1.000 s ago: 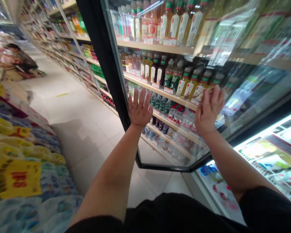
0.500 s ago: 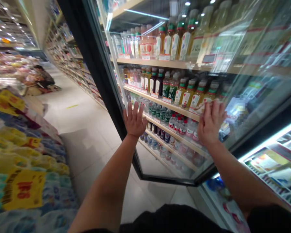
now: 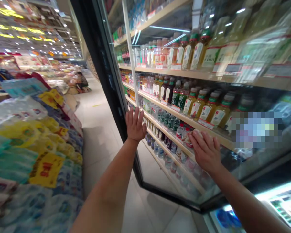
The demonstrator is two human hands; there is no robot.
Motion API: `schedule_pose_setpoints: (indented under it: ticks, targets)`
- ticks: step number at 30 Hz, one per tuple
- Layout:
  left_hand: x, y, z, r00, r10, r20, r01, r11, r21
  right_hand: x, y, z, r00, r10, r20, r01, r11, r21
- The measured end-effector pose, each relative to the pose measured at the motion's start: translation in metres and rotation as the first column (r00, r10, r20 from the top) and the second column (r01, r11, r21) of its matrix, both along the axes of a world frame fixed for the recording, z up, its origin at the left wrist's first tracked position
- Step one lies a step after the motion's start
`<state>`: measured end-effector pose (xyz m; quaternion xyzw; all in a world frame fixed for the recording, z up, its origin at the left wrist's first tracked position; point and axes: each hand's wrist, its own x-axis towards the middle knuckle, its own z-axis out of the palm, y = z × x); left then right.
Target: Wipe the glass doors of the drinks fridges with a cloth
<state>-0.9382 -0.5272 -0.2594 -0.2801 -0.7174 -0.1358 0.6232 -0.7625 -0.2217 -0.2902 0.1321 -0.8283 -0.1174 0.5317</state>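
Nearest the camera, two bare forearms are seen reaching forward from the bottom edge. The left hand (image 3: 135, 125) is laid flat on the glass door (image 3: 157, 171), just beside the door's black frame (image 3: 106, 71); its fingers are straight, held close together and pointed up, and nothing is gripped. The right hand (image 3: 205, 151) is pressed palm-down on the same pane, lower and to the right, with its fingers stretched out and slightly spread toward the upper left; nothing is grasped by it either. The two hands are kept well apart on the glass. The door is found standing ajar, angled out into the aisle, its lower corner hanging above the tiled floor (image 3: 99, 142). A lit display case (image 3: 281, 204) is noted below the door at the lower right. Behind the pane, wooden shelves (image 3: 203, 76) are stocked in rows: yellow drink bottles (image 3: 208, 110) with green caps at the level just above the right hand, small water bottles (image 3: 165, 119) one shelf lower, and taller bottles (image 3: 189, 51) on the shelf above. On the left side of the aisle, stacked packs (image 3: 14, 152) in clear wrapping are piled up, and a yellow sign (image 3: 46, 169) is fixed to them. Far down the aisle, a person (image 3: 81, 81) is seen crouched low near the floor.
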Motion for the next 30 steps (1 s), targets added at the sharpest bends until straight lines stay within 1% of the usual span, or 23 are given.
schedule_pose_setpoints:
  ticks: [4,9,13,16,20,25,30]
  targets:
    - [0.001,0.000,-0.001,1.000,0.016,0.013,-0.016,1.000,0.002,0.004,0.004,-0.002,0.999,0.024,0.045,-0.024,1.000,0.011]
    - [0.001,0.001,-0.002,0.999,0.006,0.038,-0.006,1.000,0.008,0.007,0.010,-0.002,0.999,0.034,0.042,-0.037,0.998,0.052]
    - [0.004,-0.001,-0.001,0.994,0.011,0.107,-0.011,1.000,-0.004,0.008,0.010,-0.001,0.998,0.048,0.045,-0.049,0.998,0.028]
    - [0.008,-0.002,-0.002,0.990,0.035,0.140,-0.035,0.999,-0.003,0.009,0.011,-0.002,0.997,0.064,0.045,-0.066,0.997,0.043]
    - [0.013,-0.005,-0.004,0.994,0.037,0.102,-0.037,0.999,-0.002,0.009,0.010,-0.006,0.995,0.092,0.040,-0.093,0.996,0.014]
    - [0.014,-0.008,-0.006,0.996,0.027,0.084,-0.028,1.000,0.005,0.011,0.008,-0.006,0.989,0.122,0.083,-0.121,0.992,-0.018]
    - [0.015,-0.010,-0.005,0.999,0.035,0.005,-0.035,0.999,-0.007,0.012,0.013,-0.009,0.974,0.177,0.137,-0.174,0.984,-0.040]
